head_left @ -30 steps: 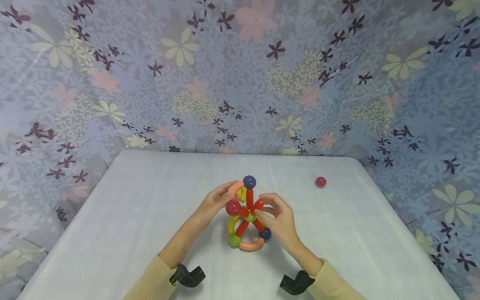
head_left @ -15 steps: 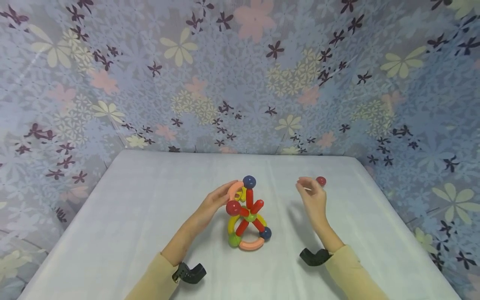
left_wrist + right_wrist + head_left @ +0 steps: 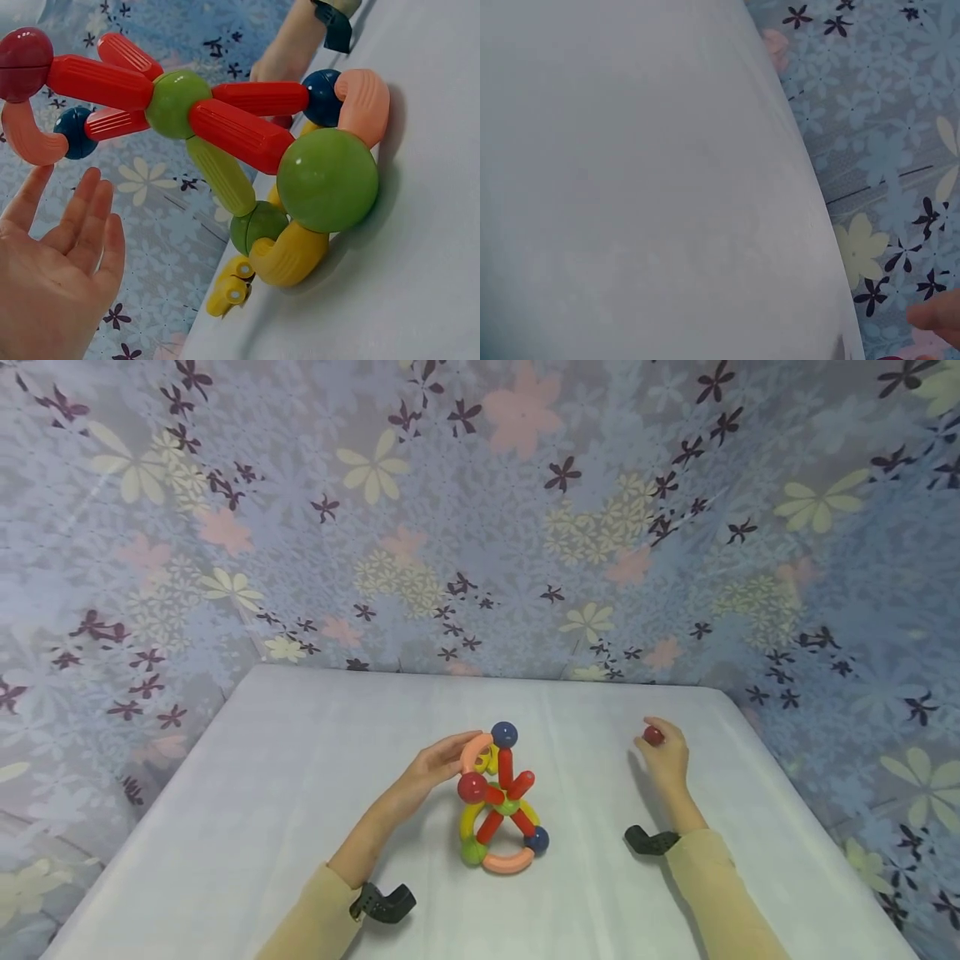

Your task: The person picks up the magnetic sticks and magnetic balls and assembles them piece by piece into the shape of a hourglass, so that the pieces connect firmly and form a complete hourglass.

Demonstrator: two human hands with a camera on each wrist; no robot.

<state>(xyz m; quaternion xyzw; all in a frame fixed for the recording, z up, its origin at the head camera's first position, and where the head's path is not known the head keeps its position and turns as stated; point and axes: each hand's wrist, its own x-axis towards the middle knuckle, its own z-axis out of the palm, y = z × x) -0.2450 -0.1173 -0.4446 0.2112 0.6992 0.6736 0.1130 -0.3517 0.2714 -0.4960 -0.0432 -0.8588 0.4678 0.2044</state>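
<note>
A magnetic stick-and-ball construction (image 3: 507,807) stands on the table, built of red, yellow, green and pink rods joined by balls. My left hand (image 3: 435,764) is at its upper left, fingers extended. In the left wrist view, a fingertip of the left hand (image 3: 64,262) touches the curved pink rod (image 3: 30,139) between the red ball (image 3: 26,64) and a dark blue ball (image 3: 76,133). Off to the right, my right hand (image 3: 670,760) has thumb and finger curled round a loose red ball (image 3: 654,736). Only fingers (image 3: 937,316) of it show in the right wrist view.
Small yellow pieces (image 3: 230,286) lie on the table behind the construction. The white-covered table (image 3: 322,718) ends at a flower-patterned cloth (image 3: 480,527) at the back and sides. A black wrist mount (image 3: 651,841) is strapped to the right wrist.
My right hand has let go of the short red rod on the construction and moved right to the loose red ball. The left hand stays at the curved pink rod.
</note>
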